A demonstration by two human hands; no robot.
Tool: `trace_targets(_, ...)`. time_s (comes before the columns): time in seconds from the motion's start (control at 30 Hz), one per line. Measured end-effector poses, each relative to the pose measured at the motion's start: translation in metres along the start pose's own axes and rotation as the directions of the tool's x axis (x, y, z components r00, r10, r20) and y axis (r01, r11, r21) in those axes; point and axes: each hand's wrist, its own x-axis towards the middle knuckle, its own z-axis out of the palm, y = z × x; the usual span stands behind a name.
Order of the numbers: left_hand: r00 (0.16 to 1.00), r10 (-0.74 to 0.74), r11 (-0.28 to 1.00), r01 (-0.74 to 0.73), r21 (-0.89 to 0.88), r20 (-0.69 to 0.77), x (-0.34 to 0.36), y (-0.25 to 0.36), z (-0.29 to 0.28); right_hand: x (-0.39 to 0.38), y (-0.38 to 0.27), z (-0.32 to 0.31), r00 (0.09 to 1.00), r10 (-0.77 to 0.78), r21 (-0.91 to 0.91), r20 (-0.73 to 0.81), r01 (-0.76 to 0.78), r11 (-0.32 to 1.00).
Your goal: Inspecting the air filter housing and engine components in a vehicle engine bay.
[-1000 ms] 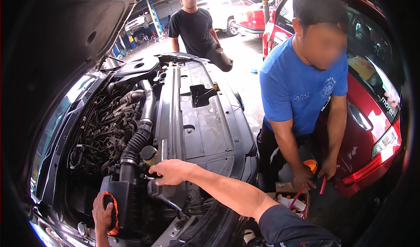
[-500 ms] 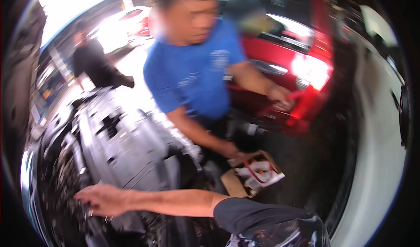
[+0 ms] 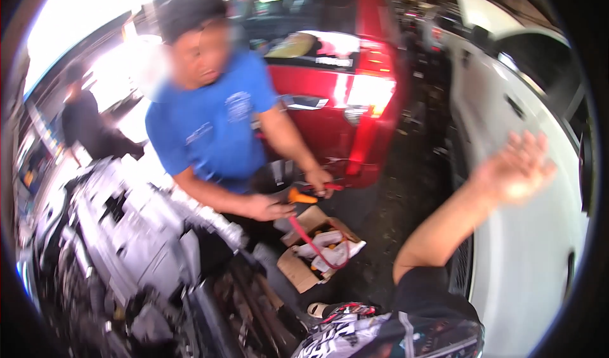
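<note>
Showing loosely spread and, through blur, seemingly empty, the right hand (image 3: 517, 169) is hanging before the white car (image 3: 526, 269) edging open floor (image 3: 384, 231); the left hand's grip I cannot tell.

right forearm (image 3: 444, 231) angled up and outward, elbow (image 3: 411, 260) bent, right hand (image 3: 517, 173) raised, fingers (image 3: 531, 143) loosely parted, blurred

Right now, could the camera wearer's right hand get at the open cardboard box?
Probably, perhaps with a lean: the right hand looks empty, and no barrier shows before the cardboard box. But the hand is raised before the white car, and a red hose loops over the box.
</note>
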Motion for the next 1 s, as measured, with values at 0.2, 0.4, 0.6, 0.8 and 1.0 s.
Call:
trace_targets(0.2, 0.966, -0.244, 0.92, 0.257, -0.296, 0.081, 0.008, 0.031, -0.001, -0.147, -0.053, 0.055, 0.544, 0.612, -0.212, 0.574, -0.623, 0.753)
trace_targets(0.4, 0.924, -0.375, 0.919, 0.381, -0.104, 0.072, -0.016, 0.039, -0.024, -0.321, -0.167, 0.123, -0.207, 0.311, -0.26, 0.928, -0.955, 0.142)
trace_targets(0.6, 0.916, -0.39, 0.913, 0.398, -0.093, 0.092, -0.011, 0.051, -0.028, -0.408, -0.283, 0.192, -0.282, -0.262, -0.242, 0.923, -0.954, 0.176)
trace_targets(0.8, 0.909, -0.403, 0.913, 0.407, -0.021, 0.11, -0.014, 0.036, -0.021, -0.482, -0.334, 0.222, -0.373, -0.276, -0.315, 0.886, -0.92, 0.233)
trace_targets(1.0, 0.911, -0.392, 0.918, 0.396, -0.007, 0.127, -0.016, 0.025, -0.016, -0.525, -0.355, 0.223, -0.381, -0.158, -0.346, 0.911, -0.915, 0.208)
